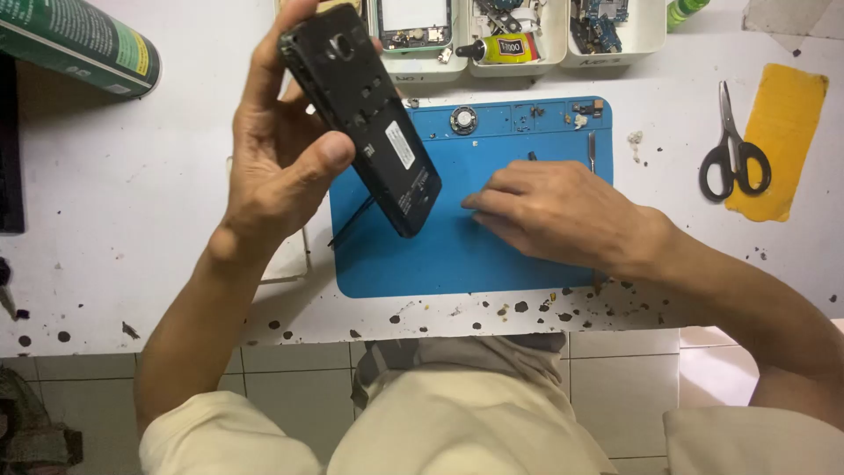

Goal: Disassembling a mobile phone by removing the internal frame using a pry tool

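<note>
Left hand (281, 149) holds an opened phone (360, 114) tilted above the blue mat (396, 264)
The phone looks light, stiff and fragile, best gripped by its edges, as thumb and fingers now do; right hand (563, 215) rests loosely curled on the mat, holding nothing I can see; scissors (734, 149), glue tube (501, 48) and parts trays (527, 57) crowd the tabletop (132, 220)

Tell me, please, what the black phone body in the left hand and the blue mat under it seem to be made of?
The phone body, held in the left hand, looks like matte black moulded plastic: dull surface, cut-outs, little glare. The blue mat looks like soft silicone or rubber: even matte colour, rounded corners, moulded compartments along its top edge. Neither can be confirmed by sight alone.
</note>
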